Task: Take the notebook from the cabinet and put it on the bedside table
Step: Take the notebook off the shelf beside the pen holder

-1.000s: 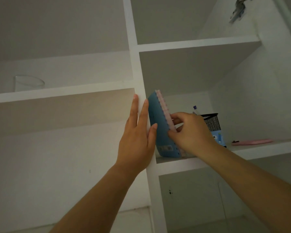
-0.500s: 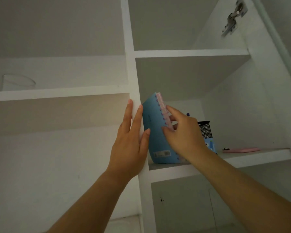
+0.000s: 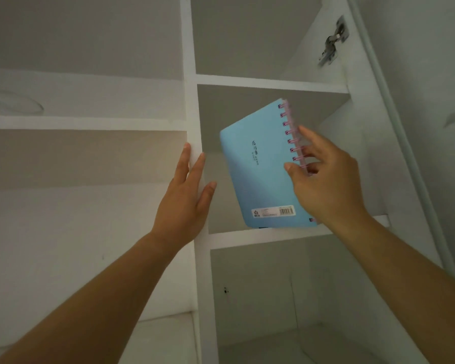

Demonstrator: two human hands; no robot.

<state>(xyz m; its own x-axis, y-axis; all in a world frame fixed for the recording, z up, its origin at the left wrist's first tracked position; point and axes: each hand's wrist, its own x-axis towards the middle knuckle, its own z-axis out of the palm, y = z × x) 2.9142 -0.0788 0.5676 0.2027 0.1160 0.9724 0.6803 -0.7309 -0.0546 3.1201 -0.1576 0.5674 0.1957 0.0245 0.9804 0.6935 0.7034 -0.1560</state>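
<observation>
A light blue spiral notebook (image 3: 260, 169) with pink rings shows its back cover, tilted, in front of the right-hand compartment of the white cabinet (image 3: 192, 106). My right hand (image 3: 326, 185) grips it at the ringed edge, thumb on the cover and fingers behind. Its lower edge hangs just above the shelf front (image 3: 268, 236). My left hand (image 3: 187, 198) lies flat, fingers apart, against the cabinet's vertical divider, left of the notebook and not touching it. The bedside table is not in view.
A clear glass (image 3: 13, 105) stands on the upper left shelf. A metal door hinge (image 3: 332, 46) sits on the right cabinet wall near the top. The open door's edge (image 3: 394, 143) runs down the right side. Shelves lie above and below.
My right hand has pulled the notebook out of the compartment and turned it so the back cover faces me. It now hides the pen holder and pink object. The left hand stays on the divider.
</observation>
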